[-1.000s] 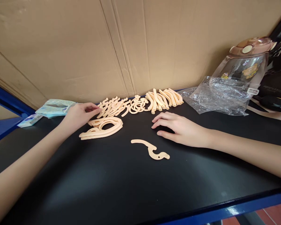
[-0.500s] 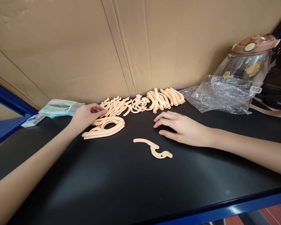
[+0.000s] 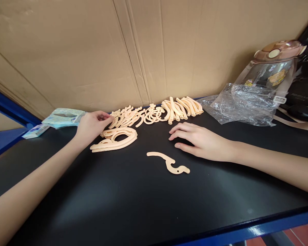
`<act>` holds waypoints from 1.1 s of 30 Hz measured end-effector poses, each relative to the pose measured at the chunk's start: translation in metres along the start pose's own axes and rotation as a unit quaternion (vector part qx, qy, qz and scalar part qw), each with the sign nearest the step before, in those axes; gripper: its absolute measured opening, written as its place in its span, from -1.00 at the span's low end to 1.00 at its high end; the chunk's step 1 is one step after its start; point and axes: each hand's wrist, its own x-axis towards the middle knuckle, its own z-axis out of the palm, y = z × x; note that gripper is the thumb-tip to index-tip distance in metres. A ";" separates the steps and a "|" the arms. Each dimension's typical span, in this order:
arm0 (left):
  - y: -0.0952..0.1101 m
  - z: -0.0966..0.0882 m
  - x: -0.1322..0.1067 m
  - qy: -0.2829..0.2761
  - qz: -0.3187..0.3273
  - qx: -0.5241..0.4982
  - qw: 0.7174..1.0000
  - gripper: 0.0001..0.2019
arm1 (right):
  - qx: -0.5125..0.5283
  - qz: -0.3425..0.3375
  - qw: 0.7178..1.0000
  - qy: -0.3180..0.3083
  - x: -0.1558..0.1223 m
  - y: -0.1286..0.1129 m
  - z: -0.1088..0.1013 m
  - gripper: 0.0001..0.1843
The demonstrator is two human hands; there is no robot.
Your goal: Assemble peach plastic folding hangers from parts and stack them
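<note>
Along the left end of the loose peach pieces (image 3: 127, 117), in our head view, our left hand (image 3: 93, 124) has thumb and fingers nearly together; we cannot tell whether they pinch one. Our right hand (image 3: 195, 140) is loosely curled, thumb apart, gripping nothing. Nearer us, to its left, lies a hook-and-arm pair (image 3: 169, 160). Markings on the pale-blue packet (image 3: 61, 119) and black bag (image 3: 305, 89) are too small to read.

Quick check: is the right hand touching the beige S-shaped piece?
Apart. The head view shows a strip of black tabletop between the right hand and the beige S-shaped piece.
</note>
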 end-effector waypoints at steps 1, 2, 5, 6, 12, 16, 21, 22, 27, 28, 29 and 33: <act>0.002 -0.001 -0.001 0.009 -0.002 -0.002 1.000 -0.75 | -0.003 0.000 1.000 -0.002 0.000 0.000 0.000 -0.69; 0.003 -0.002 -0.003 0.016 -0.003 -0.005 1.000 -0.75 | -0.006 -0.001 1.000 -0.003 0.000 0.000 0.000 -0.69; 0.007 -0.004 -0.006 0.030 -0.001 -0.013 0.999 -0.75 | -0.014 -0.002 1.000 -0.006 -0.001 0.000 -0.001 -0.69; 0.008 -0.005 -0.007 0.034 0.000 -0.014 0.999 -0.75 | -0.016 -0.002 1.000 -0.007 -0.001 -0.001 -0.001 -0.69; 0.019 -0.011 -0.014 0.072 0.014 -0.008 0.997 -0.78 | -0.022 -0.010 1.000 -0.006 -0.001 -0.001 -0.002 -0.70; 0.026 -0.017 -0.018 0.090 0.025 -0.009 0.996 -0.80 | -0.029 -0.015 0.999 -0.009 -0.001 -0.001 -0.002 -0.68; 0.033 -0.025 -0.020 0.118 0.022 -0.029 0.992 -0.78 | -0.022 -0.019 1.000 -0.002 -0.001 0.000 -0.001 -0.69; 0.033 -0.026 -0.020 0.122 0.021 -0.034 0.992 -0.77 | -0.021 -0.019 1.000 -0.001 -0.001 0.000 -0.001 -0.70; 0.031 -0.030 -0.018 0.138 0.022 -0.054 0.989 -0.79 | -0.035 -0.024 0.999 -0.008 -0.001 -0.001 -0.001 -0.67; 0.030 -0.030 -0.018 0.143 0.024 -0.058 0.988 -0.80 | -0.039 -0.024 0.999 -0.010 -0.001 -0.001 -0.001 -0.66; 0.029 -0.030 -0.017 0.148 0.025 -0.062 0.987 -0.81 | -0.042 -0.025 0.999 -0.011 -0.001 -0.001 -0.001 -0.66; 0.027 -0.029 -0.015 0.172 0.030 -0.107 0.979 -0.84 | -0.047 -0.026 0.999 -0.006 -0.001 0.000 -0.001 -0.69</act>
